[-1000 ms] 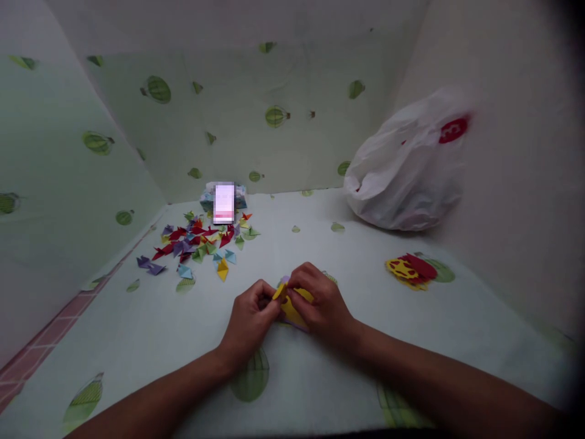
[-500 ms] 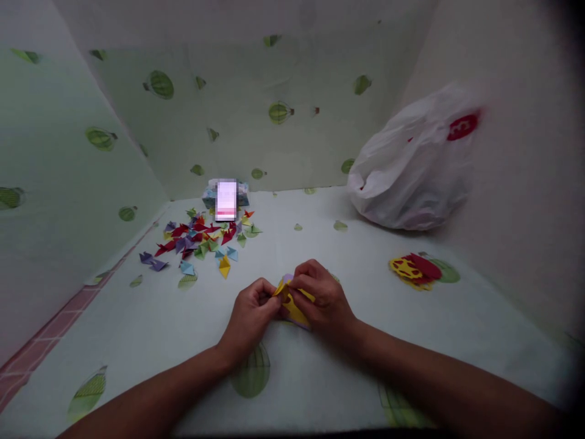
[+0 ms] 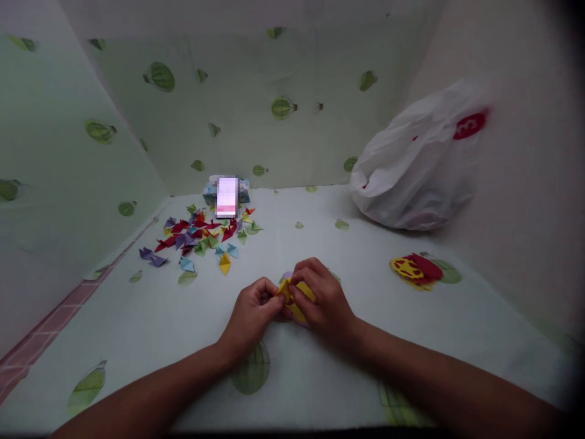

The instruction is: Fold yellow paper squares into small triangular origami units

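Note:
A folded yellow cut-out piece (image 3: 298,311), probably paper or felt, is held low between my hands in the middle of the table. Purple (image 3: 287,276) shows along its upper and lower edges. My left hand (image 3: 255,309) pinches its left side between thumb and curled fingers. From the right, my right hand (image 3: 322,296) closes thumb and fingertips on the upper part of the same piece. My fingers cover much of it, so its full shape is hidden.
Many small folded paper pieces (image 3: 201,235) in several colours lie at the back left. A lit phone (image 3: 227,196) leans on a patterned box (image 3: 209,194) behind them. Red and yellow cut-outs (image 3: 414,270) are stacked at right. A white plastic bag (image 3: 411,171) stands at the back right.
The view has shifted slightly. My right fingertips have moved a little at the top of the yellow piece; both hands still grip it in nearly the same place.

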{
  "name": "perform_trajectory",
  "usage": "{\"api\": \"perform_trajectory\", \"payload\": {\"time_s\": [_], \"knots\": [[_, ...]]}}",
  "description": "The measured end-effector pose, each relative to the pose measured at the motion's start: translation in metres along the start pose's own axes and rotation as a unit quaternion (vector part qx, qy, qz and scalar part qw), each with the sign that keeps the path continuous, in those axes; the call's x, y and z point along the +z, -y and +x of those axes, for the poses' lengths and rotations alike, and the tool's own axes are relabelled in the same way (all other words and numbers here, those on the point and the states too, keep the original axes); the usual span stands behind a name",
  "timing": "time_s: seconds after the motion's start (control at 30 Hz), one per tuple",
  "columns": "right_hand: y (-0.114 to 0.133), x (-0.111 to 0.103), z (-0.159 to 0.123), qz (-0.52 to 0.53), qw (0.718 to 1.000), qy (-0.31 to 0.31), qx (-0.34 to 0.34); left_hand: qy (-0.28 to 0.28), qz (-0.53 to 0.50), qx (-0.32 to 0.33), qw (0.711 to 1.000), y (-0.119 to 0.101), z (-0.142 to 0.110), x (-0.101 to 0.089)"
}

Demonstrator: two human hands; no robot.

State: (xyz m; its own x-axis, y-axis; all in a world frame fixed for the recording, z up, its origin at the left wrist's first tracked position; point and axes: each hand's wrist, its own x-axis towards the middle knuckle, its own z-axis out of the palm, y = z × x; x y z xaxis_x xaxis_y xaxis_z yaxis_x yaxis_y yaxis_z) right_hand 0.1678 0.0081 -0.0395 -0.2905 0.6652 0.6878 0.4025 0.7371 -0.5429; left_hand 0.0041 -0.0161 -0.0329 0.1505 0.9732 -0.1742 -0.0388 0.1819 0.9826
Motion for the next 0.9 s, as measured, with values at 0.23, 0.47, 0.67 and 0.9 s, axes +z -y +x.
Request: {"api": "perform_trajectory", "payload": {"time_s": [0.23,0.47,0.67,0.9], "knots": [[-0.0003,-0.0015,0.0004,0.010,1.000,0.016,0.019,-0.013,0.052,0.020,0.998,-0.0030,0.0004,0.0009],[0.0004,-0.0019,0.0014,0.008,1.000,0.012,0.022,-0.014,0.082,0.032,0.996,-0.0002,0.0012,-0.0001],[0.0000,-0.0014,0.0010,0.014,1.000,0.005,0.015,-0.014,0.049,0.032,0.998,-0.0034,-0.0002,0.0007],[0.0001,-0.0026,0.0014,0.001,1.000,0.007,0.026,-0.017,0.087,0.044,0.995,-0.0007,0.0004,0.0001]]}}
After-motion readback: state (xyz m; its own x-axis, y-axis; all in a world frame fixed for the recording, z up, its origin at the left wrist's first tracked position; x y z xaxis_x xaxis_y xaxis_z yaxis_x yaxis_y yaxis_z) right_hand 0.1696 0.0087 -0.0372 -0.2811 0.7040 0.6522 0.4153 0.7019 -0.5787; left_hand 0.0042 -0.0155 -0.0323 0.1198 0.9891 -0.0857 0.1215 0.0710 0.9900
